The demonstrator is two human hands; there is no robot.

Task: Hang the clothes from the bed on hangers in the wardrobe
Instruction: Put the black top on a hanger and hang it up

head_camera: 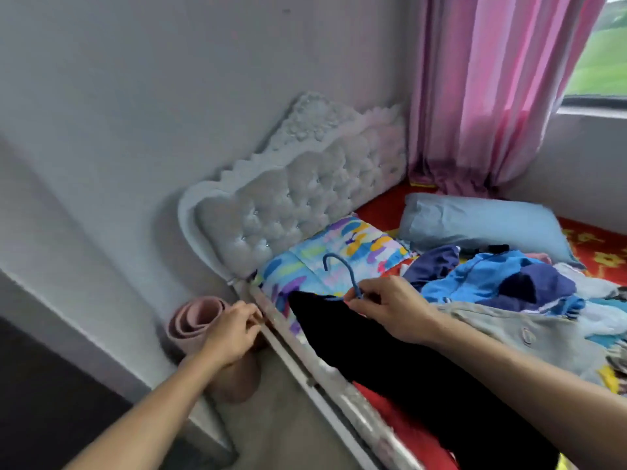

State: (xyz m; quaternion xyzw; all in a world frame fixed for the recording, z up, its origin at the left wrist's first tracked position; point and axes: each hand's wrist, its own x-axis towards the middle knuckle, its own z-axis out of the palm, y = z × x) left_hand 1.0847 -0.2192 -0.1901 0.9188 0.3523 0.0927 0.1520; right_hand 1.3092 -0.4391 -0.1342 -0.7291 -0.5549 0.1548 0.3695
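Observation:
A black garment (400, 361) lies along the near edge of the bed (383, 205), with a blue hanger (342, 273) inside it; the hook sticks up from the collar. My right hand (390, 307) pinches the hanger's neck just below the hook. My left hand (234, 329) hovers beside the bed's side rail with its fingers curled; whether it holds anything is unclear through the blur. A heap of blue, navy and grey clothes (509, 286) lies on the bed to the right of the black garment.
A tufted white headboard (298, 201) stands against the wall. A colourful pillow (339, 256) and a light blue pillow (475, 222) lie on the red sheet. A rolled pink mat (196, 320) stands on the floor by the bed. Pink curtains (492, 89) hang by the window.

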